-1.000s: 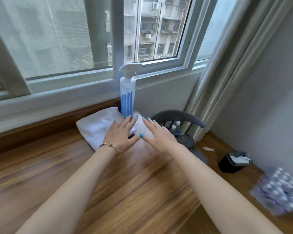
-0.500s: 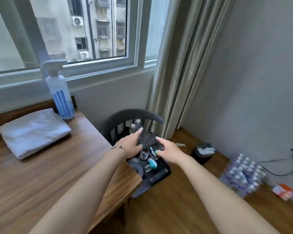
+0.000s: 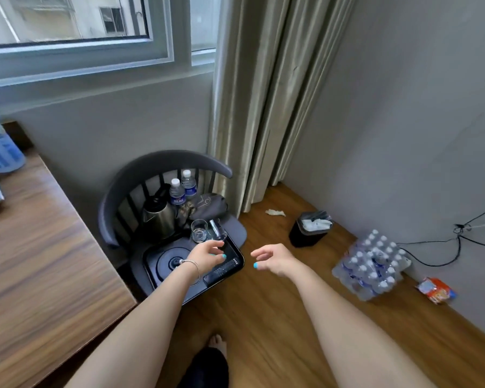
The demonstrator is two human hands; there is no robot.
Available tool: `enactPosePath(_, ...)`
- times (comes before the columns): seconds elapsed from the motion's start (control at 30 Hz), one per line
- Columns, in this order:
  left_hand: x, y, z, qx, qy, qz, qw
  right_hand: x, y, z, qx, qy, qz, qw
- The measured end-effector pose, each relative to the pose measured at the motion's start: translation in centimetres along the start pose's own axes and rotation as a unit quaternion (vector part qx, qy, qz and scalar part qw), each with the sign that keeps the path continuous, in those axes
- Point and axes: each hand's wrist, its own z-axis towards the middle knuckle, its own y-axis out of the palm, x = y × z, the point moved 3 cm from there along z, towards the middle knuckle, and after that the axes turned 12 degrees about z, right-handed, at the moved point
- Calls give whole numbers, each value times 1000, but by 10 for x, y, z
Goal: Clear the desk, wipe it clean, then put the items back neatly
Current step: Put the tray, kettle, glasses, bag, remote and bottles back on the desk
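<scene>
Since the earlier frame the view has swung further right and down: the folded cloth has left the picture, the spray bottle shows only as a blurred blue shape at the left edge, and both hands, which were down on the dark things on the chair, have come up and spread apart.

Now the left hand hangs over the black tray on the seat of the dark chair, fingers loosely curled and holding nothing; a thin bracelet circles its wrist. The right hand hovers to the right of the tray, over the wooden floor, fingers likewise relaxed and empty.

On the chair seat the tray carries a round kettle base, a flat dark remote-like thing near its front edge and two clear glasses at its back, one upright, the other tilted. Behind the tray stand a steel kettle, two small water bottles side by side, and a grey pouch.

The wooden desk fills the left, its corner just beside the chair. Against the right wall sit a small black bin, a wrapped pack of water bottles and an orange packet; a scrap of paper lies by the curtain
</scene>
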Motion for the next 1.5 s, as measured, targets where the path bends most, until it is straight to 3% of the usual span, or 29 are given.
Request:
enactPosePath(0.37,-60,44,90,-3,-138,-41,990,11,18,108,-102,132,-8,986)
enactPosePath(0.57,-95,50,115,7,-199,-46,979,13,33,159,-136,131,-14,982)
enactPosePath(0.7,-119,58,125,-19,-212,10,977,23,38,190,-168,140,-16,976)
enactPosePath(0.87,-147,67,135,-11,-237,13,971,41,36,227,-141,169,25,975)
enactPosePath(1.1,-213,73,137,138,-304,16,943,80,45,286,-116,101,10,988)
enactPosePath(1.27,-256,60,138,243,-305,-7,921,90,72,325,-165,5,-53,985)
enactPosePath(1.4,-288,57,139,244,-338,46,908,98,92,349,-164,-32,-121,978)
enactPosePath(1.5,-302,63,145,249,-308,21,918,105,101,364,-129,-71,-162,976)
